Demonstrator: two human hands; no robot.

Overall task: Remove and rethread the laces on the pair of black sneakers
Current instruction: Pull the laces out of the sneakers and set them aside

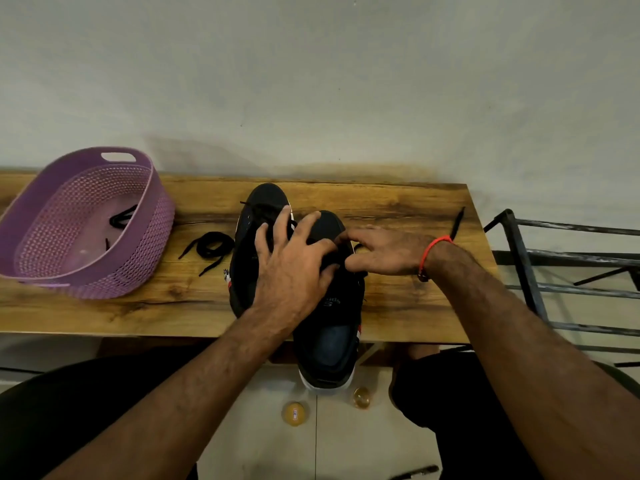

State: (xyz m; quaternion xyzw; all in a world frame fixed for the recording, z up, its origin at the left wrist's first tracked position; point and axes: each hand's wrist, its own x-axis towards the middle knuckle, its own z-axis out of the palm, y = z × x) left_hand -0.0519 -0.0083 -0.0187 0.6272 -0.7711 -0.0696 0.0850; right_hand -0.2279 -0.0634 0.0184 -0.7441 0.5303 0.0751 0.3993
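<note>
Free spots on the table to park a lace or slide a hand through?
Bare wood on the table right of the sneakers, out to the lace end near the far right corner. Also the front strip below the basket. Crowded: the gap between basket and sneakers, where a loose lace lies, and the middle under both hands.

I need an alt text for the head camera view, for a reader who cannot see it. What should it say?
A person's two hands, left hand and right hand, work on the lacing of the nearer black sneaker, which stands beside a second sneaker on a wooden table. A loose black lace lies left of the shoes, next to a purple basket.
</note>
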